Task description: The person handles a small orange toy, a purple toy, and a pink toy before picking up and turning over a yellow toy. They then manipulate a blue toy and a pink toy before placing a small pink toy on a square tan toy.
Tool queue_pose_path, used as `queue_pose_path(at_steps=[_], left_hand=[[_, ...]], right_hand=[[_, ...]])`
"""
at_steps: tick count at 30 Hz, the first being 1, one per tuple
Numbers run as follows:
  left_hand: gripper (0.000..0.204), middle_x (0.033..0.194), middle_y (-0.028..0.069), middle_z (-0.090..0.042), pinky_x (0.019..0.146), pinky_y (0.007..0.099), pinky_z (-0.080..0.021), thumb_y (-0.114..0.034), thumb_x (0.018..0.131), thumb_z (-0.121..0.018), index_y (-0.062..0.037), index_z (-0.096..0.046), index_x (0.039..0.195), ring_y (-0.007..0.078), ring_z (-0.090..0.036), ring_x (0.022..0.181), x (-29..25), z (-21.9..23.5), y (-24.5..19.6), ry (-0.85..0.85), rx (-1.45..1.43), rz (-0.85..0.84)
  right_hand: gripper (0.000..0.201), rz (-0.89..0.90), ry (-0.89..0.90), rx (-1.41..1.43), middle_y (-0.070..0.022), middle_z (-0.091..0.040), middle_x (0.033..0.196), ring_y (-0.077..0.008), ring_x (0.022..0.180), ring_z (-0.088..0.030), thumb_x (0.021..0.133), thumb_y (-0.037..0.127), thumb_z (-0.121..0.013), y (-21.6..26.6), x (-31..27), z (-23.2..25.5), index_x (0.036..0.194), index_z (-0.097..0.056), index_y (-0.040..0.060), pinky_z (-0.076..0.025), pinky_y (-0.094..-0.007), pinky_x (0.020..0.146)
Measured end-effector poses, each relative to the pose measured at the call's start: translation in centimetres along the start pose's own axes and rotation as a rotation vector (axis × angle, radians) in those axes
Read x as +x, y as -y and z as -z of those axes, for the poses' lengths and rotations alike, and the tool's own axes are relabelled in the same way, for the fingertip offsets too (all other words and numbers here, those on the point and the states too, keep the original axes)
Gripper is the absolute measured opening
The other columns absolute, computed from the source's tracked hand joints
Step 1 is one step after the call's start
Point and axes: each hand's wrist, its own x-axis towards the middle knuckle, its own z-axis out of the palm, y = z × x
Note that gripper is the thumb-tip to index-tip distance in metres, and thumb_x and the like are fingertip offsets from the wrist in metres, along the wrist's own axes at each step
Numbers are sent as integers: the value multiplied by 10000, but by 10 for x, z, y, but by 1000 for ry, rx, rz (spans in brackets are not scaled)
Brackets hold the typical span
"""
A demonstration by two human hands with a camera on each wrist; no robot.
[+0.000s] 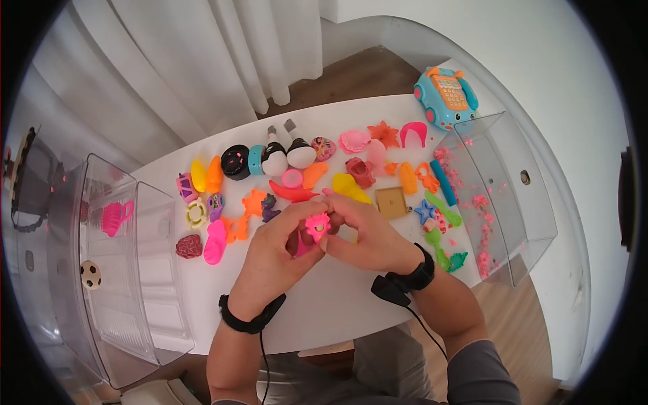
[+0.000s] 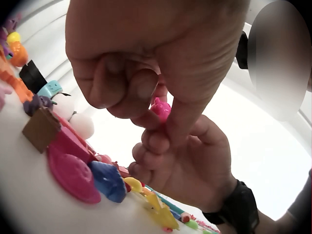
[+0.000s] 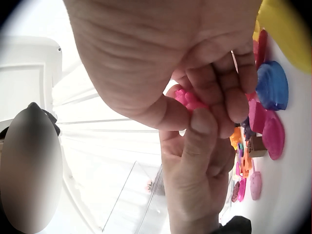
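Observation:
A small bright pink toy (image 1: 317, 227) with a bumpy edge is held up between both hands over the middle of the white table. The left hand (image 1: 280, 250) pinches it from one side with thumb and fingers, and the right hand (image 1: 368, 233) pinches it from the other. In the left wrist view only part of the pink toy (image 2: 161, 108) shows between the fingers. In the right wrist view the toy (image 3: 190, 100) is partly covered by the right thumb and fingers. Beneath the hands, other pink and yellow pieces are partly hidden.
Colourful toys spread across the table (image 1: 290, 304), among them a red pepper (image 1: 292, 192), a brown square box (image 1: 391, 202) and a blue star (image 1: 425, 212). Clear bins stand left (image 1: 121, 317) and right (image 1: 533, 223). A toy phone (image 1: 447, 98) sits at the back right.

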Motion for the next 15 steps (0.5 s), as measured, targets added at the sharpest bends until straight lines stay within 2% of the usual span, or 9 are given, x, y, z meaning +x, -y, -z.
queue_pose_path(at_steps=[1,3,4,7,8,10,13,15], left_hand=[[551,929,-62,-633,571,181,-337,47,829,-796,-107,-622,1329,-3,-444,666,1,0,-4,8,3,-3],[564,1046,-4,-694,598,218,-430,-1,820,-824,-90,-647,1348,62,-499,667,5,6,-13,49,68,2],[564,1046,-4,-694,598,218,-430,-1,820,-824,-90,-647,1348,62,-499,667,6,8,-13,55,75,-4],[632,984,5,-677,578,228,-428,-1,801,-841,-97,-638,1391,69,-501,656,-2,8,-2,68,103,-53],[646,944,5,-661,571,236,-432,-2,795,-847,-102,-639,1399,74,-502,650,-5,4,6,22,97,-81],[660,904,6,-645,563,243,-435,-4,790,-853,-106,-640,1406,79,-503,644,-10,0,15,-34,83,-103],[643,819,12,-605,550,256,-438,-25,794,-860,-109,-648,1395,91,-498,619,-16,8,13,-53,125,-120],[605,761,19,-565,541,264,-439,-50,803,-864,-108,-662,1370,99,-486,596,-14,13,8,10,128,-128]], right_hand=[[342,14,-34,33,-82,-667,966,-162,874,-689,884,99,-731,-1,0,1,1174,-568,17,-535,-310,837],[346,-10,-41,87,-86,-669,969,-163,870,-681,877,98,-733,5,-1,2,1171,-570,16,-535,-310,832],[350,-37,-38,142,-91,-671,973,-164,866,-674,871,96,-735,8,-1,2,1169,-572,15,-536,-310,827],[354,-12,-40,97,-91,-668,975,-170,865,-656,863,100,-738,9,-2,-1,1165,-577,13,-539,-316,814],[354,-13,-44,95,-91,-668,975,-170,865,-656,863,100,-738,8,-2,0,1165,-577,13,-539,-316,814],[394,4,37,28,-89,-664,1012,-173,912,-648,866,110,-742,6,-2,0,1215,-586,15,-537,-318,843],[442,17,59,-5,-85,-660,1057,-171,951,-639,873,118,-743,14,-2,-2,1275,-590,18,-529,-319,876],[438,5,90,43,-63,-665,1096,-156,994,-644,900,117,-742,11,-3,-3,1300,-585,31,-522,-325,920]])
